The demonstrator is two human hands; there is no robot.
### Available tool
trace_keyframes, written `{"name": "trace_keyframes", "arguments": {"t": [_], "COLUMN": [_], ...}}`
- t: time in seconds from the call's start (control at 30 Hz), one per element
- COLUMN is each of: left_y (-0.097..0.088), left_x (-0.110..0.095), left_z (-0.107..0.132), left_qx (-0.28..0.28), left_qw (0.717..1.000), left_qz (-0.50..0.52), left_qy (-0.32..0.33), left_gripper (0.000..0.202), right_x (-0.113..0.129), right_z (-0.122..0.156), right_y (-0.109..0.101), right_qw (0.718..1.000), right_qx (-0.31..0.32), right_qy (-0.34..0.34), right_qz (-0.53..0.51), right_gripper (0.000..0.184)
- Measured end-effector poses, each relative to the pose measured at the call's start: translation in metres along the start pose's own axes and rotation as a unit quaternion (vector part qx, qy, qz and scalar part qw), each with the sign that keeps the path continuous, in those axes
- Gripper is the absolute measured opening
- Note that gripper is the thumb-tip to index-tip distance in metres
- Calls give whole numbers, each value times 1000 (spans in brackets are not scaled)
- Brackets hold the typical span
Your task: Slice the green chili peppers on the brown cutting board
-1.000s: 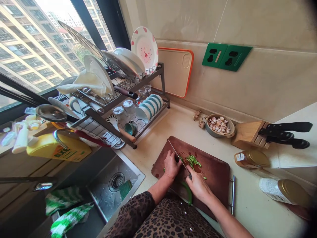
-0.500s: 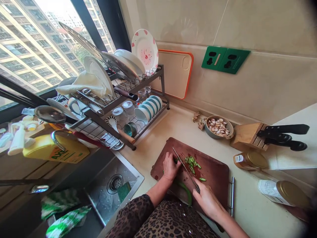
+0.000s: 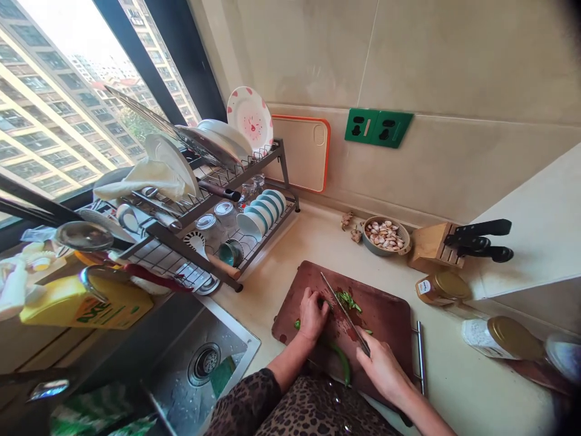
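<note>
Right, here we go: my right hand (image 3: pixel 382 374) is closed around the handle of a kitchen knife (image 3: pixel 345 315), blade slanting across a dark wooden cutting board (image 3: pixel 385 303). My left hand (image 3: pixel 313 315) sits curled on the board beside the blade, and I can't make out what its fingers hold. A long green pepper (image 3: pixel 344 363) curves out below that hand, chopped green pieces (image 3: pixel 347 300) lie just past the blade. Left of the board, a steel sink (image 3: pixel 204 363) sits cut off by the frame; a cream counter (image 3: pixel 458 375) runs off to the right.

Steel kitchen knife (image 3: pixel 345 313), tilted, chopped green pepper (image 3: pixel 348 299)
</note>
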State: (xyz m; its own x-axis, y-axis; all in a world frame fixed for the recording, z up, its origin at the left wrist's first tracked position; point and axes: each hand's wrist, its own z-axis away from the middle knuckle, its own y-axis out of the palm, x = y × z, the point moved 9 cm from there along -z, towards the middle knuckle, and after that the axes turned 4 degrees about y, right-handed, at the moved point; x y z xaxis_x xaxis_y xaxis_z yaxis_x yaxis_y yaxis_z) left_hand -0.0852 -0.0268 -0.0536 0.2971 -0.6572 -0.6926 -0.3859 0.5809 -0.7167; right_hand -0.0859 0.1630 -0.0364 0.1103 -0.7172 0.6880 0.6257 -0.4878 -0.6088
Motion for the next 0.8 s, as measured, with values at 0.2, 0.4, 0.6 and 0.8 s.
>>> {"name": "trace_keyframes", "arguments": {"t": [0.2, 0.4, 0.6, 0.8], "left_y": [-7, -6, -6, -8], "left_x": [1, 6, 7, 8], "left_z": [-1, 0, 1, 1], "left_qx": [-41, -40, -36, -49], "left_qw": [999, 999, 999, 998], "left_qz": [-4, 6, -2, 12], "left_qy": [-16, -30, -19, -23], "left_gripper": [14, 15, 10, 14], "right_x": [7, 15, 33, 17], "right_z": [13, 4, -38, -19], "right_y": [15, 21, 27, 14], "right_qw": [999, 999, 999, 997], "right_qx": [39, 48, 31, 46], "right_qy": [10, 0, 6, -20], "right_qz": [29, -25, 10, -64], "right_gripper": [54, 51, 51, 45]}}
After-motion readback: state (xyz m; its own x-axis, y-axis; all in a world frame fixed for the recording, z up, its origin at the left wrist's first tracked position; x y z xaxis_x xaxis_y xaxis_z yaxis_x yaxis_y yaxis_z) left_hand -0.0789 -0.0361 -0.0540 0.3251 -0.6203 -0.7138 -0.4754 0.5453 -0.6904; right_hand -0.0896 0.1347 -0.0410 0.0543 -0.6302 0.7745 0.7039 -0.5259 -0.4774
